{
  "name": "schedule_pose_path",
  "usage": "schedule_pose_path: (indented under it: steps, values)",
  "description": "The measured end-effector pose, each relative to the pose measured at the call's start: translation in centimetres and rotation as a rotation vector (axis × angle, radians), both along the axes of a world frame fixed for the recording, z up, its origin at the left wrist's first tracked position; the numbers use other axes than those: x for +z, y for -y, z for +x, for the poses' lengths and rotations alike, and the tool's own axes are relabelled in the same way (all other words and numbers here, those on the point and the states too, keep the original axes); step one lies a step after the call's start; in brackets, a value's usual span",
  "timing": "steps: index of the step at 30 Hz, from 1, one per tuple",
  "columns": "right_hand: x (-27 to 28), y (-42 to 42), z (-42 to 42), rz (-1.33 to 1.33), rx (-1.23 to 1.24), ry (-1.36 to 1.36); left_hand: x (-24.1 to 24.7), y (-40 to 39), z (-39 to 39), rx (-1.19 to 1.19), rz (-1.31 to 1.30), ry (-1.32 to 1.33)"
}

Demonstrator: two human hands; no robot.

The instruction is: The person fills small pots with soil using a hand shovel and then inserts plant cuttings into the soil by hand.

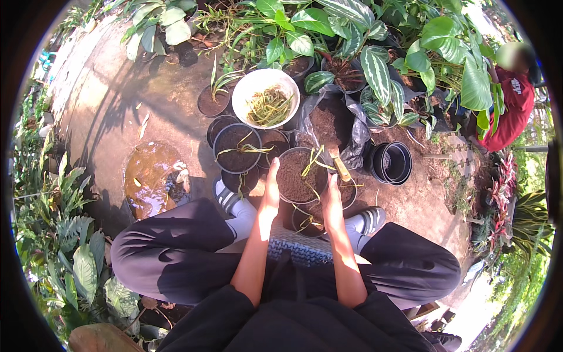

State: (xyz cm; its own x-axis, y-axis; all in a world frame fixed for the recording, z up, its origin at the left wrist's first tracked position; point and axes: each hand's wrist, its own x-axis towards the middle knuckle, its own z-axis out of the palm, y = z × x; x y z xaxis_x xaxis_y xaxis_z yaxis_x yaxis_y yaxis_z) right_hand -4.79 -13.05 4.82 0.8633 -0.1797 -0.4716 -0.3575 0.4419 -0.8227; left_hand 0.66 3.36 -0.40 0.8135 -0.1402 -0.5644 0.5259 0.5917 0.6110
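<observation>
Between my left hand (270,189) and my right hand (332,198) is a round plant pot (297,182) filled with brown soil, held by its sides. A thin, yellowish-green seedling (312,167) leans over the soil at its right. Just left stands another dark pot (233,154) with soil and a drooping seedling. A trowel with a yellowish handle (342,169) lies right of the held pot, its blade towards a black plastic bag of soil (330,121). Behind the pots, a white bucket (250,81) contains cut, yellowing leaves.
Nested black pots (390,163) stand at the right. A round basin of murky water (151,176) is at the left. Several potted plants with broad leaves (376,75) line the back. A person in a red shirt (512,110) is at the far right. More soil-filled pots sit near my feet.
</observation>
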Motion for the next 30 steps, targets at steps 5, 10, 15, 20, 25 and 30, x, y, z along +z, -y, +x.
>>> schedule_pose_path:
  steps: [5, 10, 15, 20, 25, 30]
  values:
    - [0.5, -0.7, -1.1, -0.179, 0.121, -0.205, 4.9, -2.3, 0.6, -0.351, 0.472, -0.007]
    - [-1.1, -1.3, -1.8, -0.122, 0.219, -0.225, 6.8, -4.3, 1.1, -0.655, 0.979, 0.172]
    - [-1.7, -2.1, -2.0, -0.198, 0.260, -0.221, 8.0, -4.7, 1.6, -0.709, 1.014, 0.150]
    - [-2.7, -2.0, -1.2, -0.221, 0.219, -0.114, 6.7, -4.2, 1.5, -0.575, 1.052, 0.155]
    - [-3.2, -2.1, 0.8, -0.406, 0.145, -0.002, 4.6, -2.7, 1.1, -0.292, 0.932, 0.101]
    - [-3.5, -2.4, 3.6, -0.429, 0.102, 0.197, -1.6, -1.5, 1.0, 0.113, 0.461, 0.035]
